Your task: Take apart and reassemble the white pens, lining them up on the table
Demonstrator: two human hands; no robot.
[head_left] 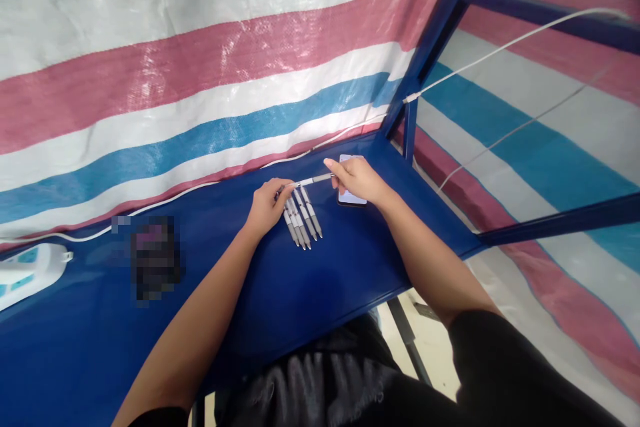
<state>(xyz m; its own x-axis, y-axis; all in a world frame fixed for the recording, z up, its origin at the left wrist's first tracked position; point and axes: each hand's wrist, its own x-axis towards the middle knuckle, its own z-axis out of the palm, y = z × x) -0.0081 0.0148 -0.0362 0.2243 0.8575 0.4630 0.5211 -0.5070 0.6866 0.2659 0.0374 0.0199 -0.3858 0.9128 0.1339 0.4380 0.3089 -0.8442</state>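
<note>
A white and grey pen point(314, 180) is held nearly level above the blue table. My left hand point(269, 205) has closed its fingers and thumb at the pen's left end. At the other end, my right hand point(356, 179) pinches the tip between thumb and fingers. Several similar pens point(303, 220) lie side by side on the table just below, tips toward me, their upper ends partly covered by my left hand. Beneath my right hand lies a phone point(353, 197) with a lit screen, partly hidden.
The blue table point(320, 280) meets a striped tarp wall point(210, 107). A white cable point(195, 187) runs along its back edge. On the left are a blurred dark object point(156, 259) and a white plastic item point(37, 272). Blue metal frame bars point(420, 47) rise at the right corner.
</note>
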